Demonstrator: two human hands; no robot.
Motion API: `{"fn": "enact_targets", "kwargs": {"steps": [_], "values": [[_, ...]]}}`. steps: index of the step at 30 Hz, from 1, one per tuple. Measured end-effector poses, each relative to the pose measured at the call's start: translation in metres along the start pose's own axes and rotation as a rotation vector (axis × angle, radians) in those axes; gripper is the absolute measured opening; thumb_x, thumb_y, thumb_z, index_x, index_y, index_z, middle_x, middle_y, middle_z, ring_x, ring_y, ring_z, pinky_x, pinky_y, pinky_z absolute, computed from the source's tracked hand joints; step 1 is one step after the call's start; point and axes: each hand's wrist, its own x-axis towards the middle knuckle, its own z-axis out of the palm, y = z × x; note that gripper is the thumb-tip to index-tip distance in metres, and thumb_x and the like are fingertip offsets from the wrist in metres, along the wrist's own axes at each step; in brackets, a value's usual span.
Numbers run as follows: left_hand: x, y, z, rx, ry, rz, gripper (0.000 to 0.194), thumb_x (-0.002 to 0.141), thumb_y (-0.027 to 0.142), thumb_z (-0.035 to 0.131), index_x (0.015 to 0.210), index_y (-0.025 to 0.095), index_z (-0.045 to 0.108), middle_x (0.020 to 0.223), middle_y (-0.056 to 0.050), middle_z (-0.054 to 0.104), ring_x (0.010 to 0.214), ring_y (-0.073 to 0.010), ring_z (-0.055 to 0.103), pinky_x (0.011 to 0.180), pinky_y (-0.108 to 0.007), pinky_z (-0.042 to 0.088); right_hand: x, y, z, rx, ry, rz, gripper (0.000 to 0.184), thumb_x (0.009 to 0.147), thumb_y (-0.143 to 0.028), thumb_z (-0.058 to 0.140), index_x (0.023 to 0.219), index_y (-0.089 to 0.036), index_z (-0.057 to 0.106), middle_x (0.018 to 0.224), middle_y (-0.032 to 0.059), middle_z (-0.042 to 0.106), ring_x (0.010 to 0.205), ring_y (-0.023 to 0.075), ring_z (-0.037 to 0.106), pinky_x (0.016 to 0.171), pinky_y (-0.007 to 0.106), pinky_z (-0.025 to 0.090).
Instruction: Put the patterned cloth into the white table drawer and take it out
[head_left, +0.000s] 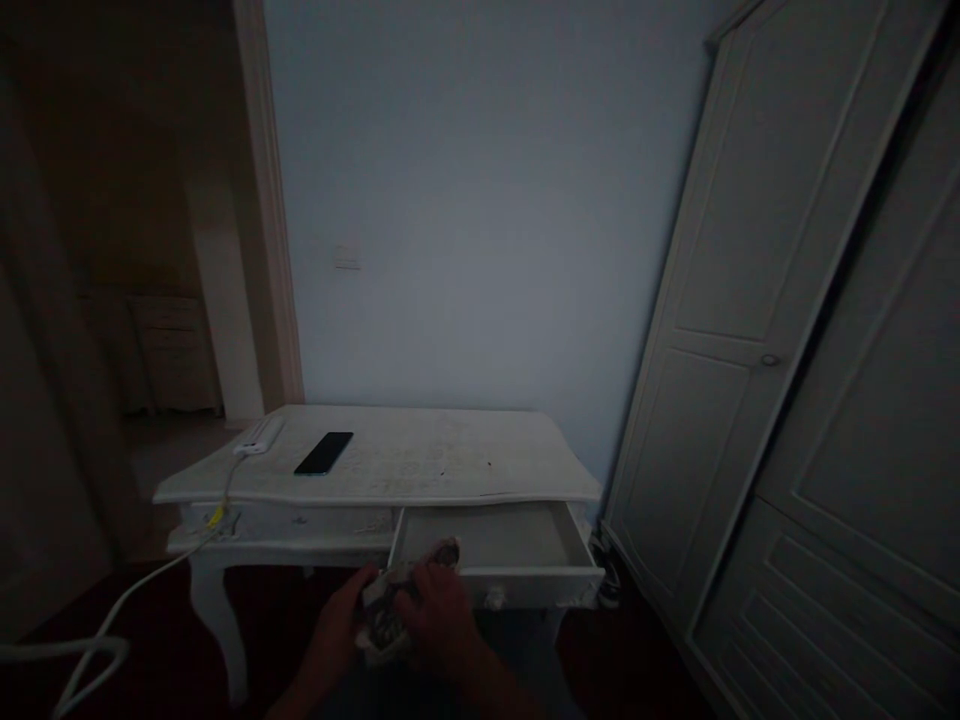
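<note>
Both my hands are low in the dim picture, in front of a white desk point(450, 455). My left hand point(337, 625) and my right hand point(442, 610) close together round a crumpled patterned bundle point(390, 610), perhaps cloth or a bag; what it is cannot be made out. The bundle is held just at the front edge of the desk's open right drawer point(495, 545), whose inside looks bare.
A black phone point(324, 452) and a white power strip point(259, 437) lie on the desk's left part; a white cable point(112, 610) trails to the floor. A tall white wardrobe point(787, 380) stands at the right. A doorway point(150, 300) opens at the left.
</note>
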Motion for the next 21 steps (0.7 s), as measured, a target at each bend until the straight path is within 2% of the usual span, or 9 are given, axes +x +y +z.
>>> {"fn": "enact_targets", "kwargs": {"steps": [3, 5, 8, 11, 13, 16, 19, 21], "values": [[0.000, 0.015, -0.002, 0.032, -0.054, -0.004, 0.035, 0.081, 0.051, 0.060, 0.098, 0.023, 0.072, 0.095, -0.007, 0.080, 0.090, -0.0267, 0.075, 0.084, -0.034, 0.061, -0.015, 0.004, 0.002, -0.008, -0.003, -0.041, 0.042, 0.085, -0.048, 0.075, 0.117, -0.027, 0.058, 0.117, 0.0098, 0.064, 0.104, 0.0296, 0.060, 0.091, 0.044, 0.052], [0.000, 0.023, -0.001, 0.089, -0.072, -0.015, 0.035, 0.085, 0.058, 0.060, 0.088, 0.024, 0.069, 0.081, -0.003, 0.075, 0.078, -0.0236, 0.071, 0.076, -0.031, 0.059, -0.032, 0.013, -0.005, -0.012, -0.030, -0.046, 0.038, 0.087, -0.044, 0.074, 0.118, -0.028, 0.058, 0.117, 0.0082, 0.064, 0.104, 0.0286, 0.060, 0.093, 0.043, 0.051], [-0.002, 0.025, 0.004, 0.107, -0.075, -0.015, 0.043, 0.087, 0.064, 0.061, 0.093, 0.023, 0.070, 0.081, -0.002, 0.075, 0.074, -0.0217, 0.070, 0.073, -0.030, 0.058, -0.047, 0.027, -0.024, -0.001, -0.057, 0.068, 0.047, 0.080, -0.041, 0.079, 0.119, -0.027, 0.058, 0.122, 0.0097, 0.062, 0.109, 0.0308, 0.058, 0.094, 0.044, 0.050], [-0.004, 0.014, 0.008, 0.089, -0.032, -0.019, 0.050, 0.085, 0.068, 0.062, 0.104, 0.023, 0.073, 0.088, -0.005, 0.079, 0.079, -0.0239, 0.074, 0.078, -0.032, 0.060, -0.038, 0.026, -0.035, 0.032, -0.033, 0.207, 0.055, 0.072, -0.039, 0.081, 0.120, -0.024, 0.059, 0.125, 0.0128, 0.060, 0.111, 0.0328, 0.058, 0.094, 0.045, 0.050], [-0.005, 0.005, 0.007, 0.060, -0.005, 0.003, 0.053, 0.083, 0.067, 0.064, 0.110, 0.023, 0.074, 0.096, -0.009, 0.082, 0.089, -0.0274, 0.076, 0.085, -0.035, 0.062, -0.023, 0.017, -0.031, 0.042, -0.008, 0.199, 0.054, 0.071, -0.040, 0.081, 0.118, -0.024, 0.060, 0.122, 0.0127, 0.060, 0.108, 0.0323, 0.058, 0.091, 0.044, 0.050], [-0.003, -0.004, 0.002, 0.010, -0.012, 0.057, 0.054, 0.080, 0.060, 0.065, 0.118, 0.023, 0.074, 0.111, -0.012, 0.082, 0.105, -0.0302, 0.076, 0.094, -0.036, 0.061, -0.007, 0.000, -0.010, 0.021, 0.036, 0.070, 0.044, 0.078, -0.045, 0.077, 0.113, -0.025, 0.060, 0.115, 0.0105, 0.063, 0.102, 0.0300, 0.060, 0.087, 0.044, 0.052], [0.003, -0.002, -0.003, 0.026, -0.037, 0.056, 0.051, 0.079, 0.058, 0.066, 0.114, 0.023, 0.076, 0.100, -0.010, 0.082, 0.096, -0.0281, 0.078, 0.088, -0.033, 0.062, -0.010, -0.007, 0.007, -0.005, 0.013, 0.001, 0.043, 0.081, -0.046, 0.076, 0.115, -0.026, 0.058, 0.113, 0.0091, 0.064, 0.098, 0.0291, 0.063, 0.083, 0.044, 0.055], [0.006, 0.004, -0.005, 0.053, -0.040, 0.037, 0.050, 0.079, 0.060, 0.066, 0.110, 0.022, 0.076, 0.091, -0.008, 0.081, 0.088, -0.0261, 0.077, 0.083, -0.031, 0.063, -0.019, -0.004, 0.006, -0.017, -0.039, -0.005, 0.047, 0.080, -0.045, 0.077, 0.118, -0.026, 0.056, 0.114, 0.0086, 0.064, 0.097, 0.0290, 0.064, 0.081, 0.042, 0.056]]}}
